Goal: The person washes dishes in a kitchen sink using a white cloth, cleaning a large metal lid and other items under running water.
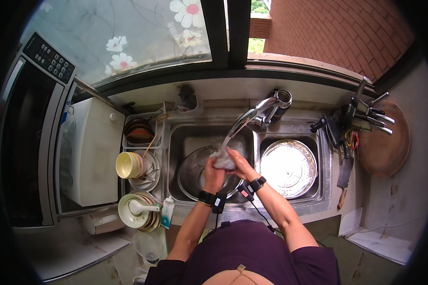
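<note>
Water runs from the curved chrome faucet (249,115) onto a whitish, wet item (224,162), perhaps a cloth or a bag; its exact kind cannot be told. My left hand (214,175) grips it from the left, while my right hand (239,164) holds its right side. Both hands are over a round metal basin (187,178) standing in the left bowl of the stainless steel sink (178,133). Each wrist wears a black strap with a small device.
A perforated metal steamer tray (289,167) fills much of the right bowl. Stacked bowls (126,165) and a white spoon (139,207) on dishes stand left. At right are a knife block (353,114), a cleaver (345,172) and a round wooden board (385,142).
</note>
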Tool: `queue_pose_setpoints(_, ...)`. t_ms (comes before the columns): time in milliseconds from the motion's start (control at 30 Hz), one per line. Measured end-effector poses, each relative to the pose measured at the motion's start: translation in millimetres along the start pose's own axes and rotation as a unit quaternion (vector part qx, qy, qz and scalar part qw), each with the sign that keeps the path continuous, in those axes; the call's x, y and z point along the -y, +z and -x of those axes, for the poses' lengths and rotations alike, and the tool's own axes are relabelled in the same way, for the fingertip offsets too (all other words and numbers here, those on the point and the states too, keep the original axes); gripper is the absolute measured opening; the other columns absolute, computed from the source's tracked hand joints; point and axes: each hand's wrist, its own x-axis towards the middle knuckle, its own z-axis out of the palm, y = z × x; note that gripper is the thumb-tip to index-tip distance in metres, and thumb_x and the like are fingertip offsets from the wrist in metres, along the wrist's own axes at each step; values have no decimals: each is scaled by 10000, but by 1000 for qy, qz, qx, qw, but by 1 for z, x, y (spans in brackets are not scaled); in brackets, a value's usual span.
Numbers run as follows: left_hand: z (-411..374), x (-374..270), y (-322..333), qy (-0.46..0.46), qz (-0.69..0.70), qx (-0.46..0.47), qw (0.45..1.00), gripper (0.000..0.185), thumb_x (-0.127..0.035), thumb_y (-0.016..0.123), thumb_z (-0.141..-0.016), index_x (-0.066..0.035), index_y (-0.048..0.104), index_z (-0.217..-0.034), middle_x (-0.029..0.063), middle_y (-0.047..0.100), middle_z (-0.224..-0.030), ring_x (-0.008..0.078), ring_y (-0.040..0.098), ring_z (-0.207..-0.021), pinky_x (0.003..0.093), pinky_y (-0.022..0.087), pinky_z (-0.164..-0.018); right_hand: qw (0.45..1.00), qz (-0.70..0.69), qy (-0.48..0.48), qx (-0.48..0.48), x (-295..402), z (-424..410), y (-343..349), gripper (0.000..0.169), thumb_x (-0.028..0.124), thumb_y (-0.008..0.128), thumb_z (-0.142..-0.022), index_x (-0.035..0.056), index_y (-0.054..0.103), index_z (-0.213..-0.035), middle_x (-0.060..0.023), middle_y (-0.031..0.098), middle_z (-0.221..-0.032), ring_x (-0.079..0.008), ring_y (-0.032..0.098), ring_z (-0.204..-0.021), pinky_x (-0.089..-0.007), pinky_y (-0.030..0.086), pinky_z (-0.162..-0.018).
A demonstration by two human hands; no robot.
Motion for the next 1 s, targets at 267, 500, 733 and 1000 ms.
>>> queue_pose_setpoints(267, -5, -12, 19, 46, -236, -9, 971, 220, -315, 500, -888, -95, 517, -897, 22, 532, -874, 125, 525, -826, 262, 437, -769, 924, 288, -244, 62, 15, 5, -13, 152, 112, 584, -732, 29, 550, -854, -144, 540, -817, -299, 558, -744, -344, 436, -654)
queue_pose_setpoints(500, 0, -29, 6, -270, -124, 100, 950, 502, -543, 404, -866, -126, 486, -1134, 50, 597, -995, 146, 586, -924, 309, 489, -810, 906, 248, -259, 223, 42, 10, -6, 133, 123, 581, -713, 17, 523, -770, -95, 513, -809, -236, 522, -816, -313, 410, -747)
queue_pose_setpoints(733, 13, -45, -13, -302, -163, 154, 926, 467, -524, 327, -892, -145, 543, -1059, 54, 621, -832, 197, 608, -570, 259, 438, -354, 839, 383, -241, 303, 56, 13, 0, 386, 157, 635, -622, 45, 515, -971, -193, 218, -1390, -382, 234, -1272, -421, 230, -1036)
queue_pose_setpoints(1000, -3, -47, 21, -113, -364, 20, 924, 298, -340, 444, -897, -97, 569, -1015, 8, 585, -839, 113, 569, -688, 260, 454, -544, 717, 537, -343, 283, 54, 13, 11, 1030, -19, 673, -573, 126, 81, -1404, -319, 223, -1337, -455, 385, -1113, -468, 362, -924)
